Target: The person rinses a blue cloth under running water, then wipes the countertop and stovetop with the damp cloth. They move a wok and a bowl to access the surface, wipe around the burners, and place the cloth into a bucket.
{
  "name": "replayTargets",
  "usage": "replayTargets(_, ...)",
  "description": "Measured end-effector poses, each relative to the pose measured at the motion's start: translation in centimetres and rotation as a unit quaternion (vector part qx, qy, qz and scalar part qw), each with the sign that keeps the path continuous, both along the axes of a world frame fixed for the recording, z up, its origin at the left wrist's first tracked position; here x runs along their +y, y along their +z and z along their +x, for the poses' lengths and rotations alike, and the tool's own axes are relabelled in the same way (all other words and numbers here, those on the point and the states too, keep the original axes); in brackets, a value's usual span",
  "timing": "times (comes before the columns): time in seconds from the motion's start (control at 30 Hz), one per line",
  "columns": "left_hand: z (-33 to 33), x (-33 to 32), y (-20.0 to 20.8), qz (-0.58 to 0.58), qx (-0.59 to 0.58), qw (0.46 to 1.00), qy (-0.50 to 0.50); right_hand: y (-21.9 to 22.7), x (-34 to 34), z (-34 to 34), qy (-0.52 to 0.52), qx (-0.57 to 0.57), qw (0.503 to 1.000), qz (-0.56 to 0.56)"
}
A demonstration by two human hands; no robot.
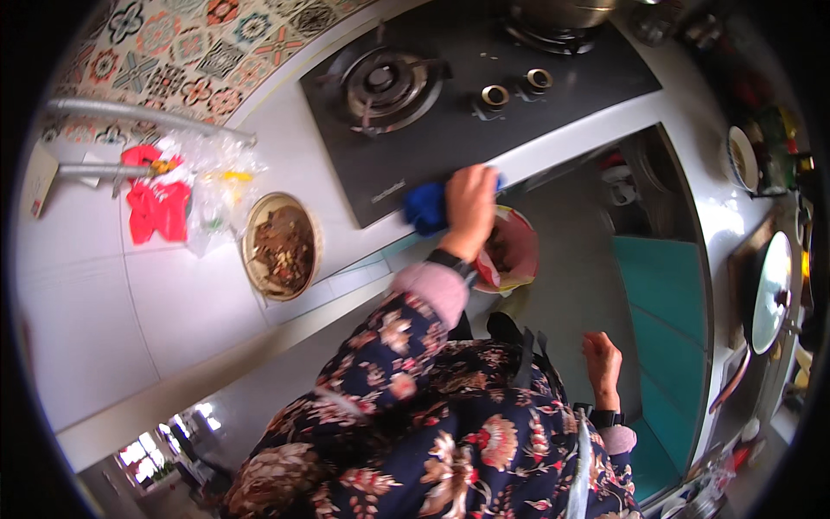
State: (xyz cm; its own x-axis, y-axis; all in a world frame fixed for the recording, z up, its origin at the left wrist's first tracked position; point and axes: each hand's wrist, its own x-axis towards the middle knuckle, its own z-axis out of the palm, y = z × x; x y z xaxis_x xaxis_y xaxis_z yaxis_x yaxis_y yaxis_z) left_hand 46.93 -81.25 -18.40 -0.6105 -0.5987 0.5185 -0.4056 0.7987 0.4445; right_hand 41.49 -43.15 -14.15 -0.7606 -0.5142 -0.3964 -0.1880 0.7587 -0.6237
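My left hand (471, 208) is closed on a blue cloth (424, 208), pressing it against the front edge of the black gas stove (372, 164). Part of the cloth sticks out to the left of the fingers, and a bit of blue shows at their right. Lower down on the right, my right hand (603, 365) hangs beside my body with its fingers curled in a loose fist. Nothing shows in it. Below my left hand, a bin lined with a pink bag (519, 246) stands on the floor with scraps inside.
A bowl of brown food (282, 246) sits on the white tiled counter, near red and clear plastic bags (160, 203). A pot (566, 13) rests on the far burner. At the right are a lidded pan (769, 294), a white bowl (742, 158) and teal cabinet panels (661, 285).
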Motion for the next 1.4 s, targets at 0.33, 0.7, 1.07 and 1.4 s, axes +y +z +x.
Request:
replayTargets(0.33,0.3,4.3,5.4,0.35,0.004,0.931,-0.1,4.2,-10.3,-4.6,0.051,0.101,0.978,-0.177)
replayTargets(0.7,14.8,3.1,7.6,0.293,-0.074,0.948,-0.1,2.0,-22.8,2.1,0.179,-0.356,0.899,-0.181)
replayTargets(1.07,23.4,0.1,4.4,0.231,-0.05,0.95,0.205,-1.9,-31.5,8.8,0.293,-0.002,0.934,-0.206)
replayTargets(1.4,21.5,-4.2,1.4,0.137,-0.029,0.979,0.147,-2.2,-34.5,8.2,0.412,0.311,0.835,-0.19)
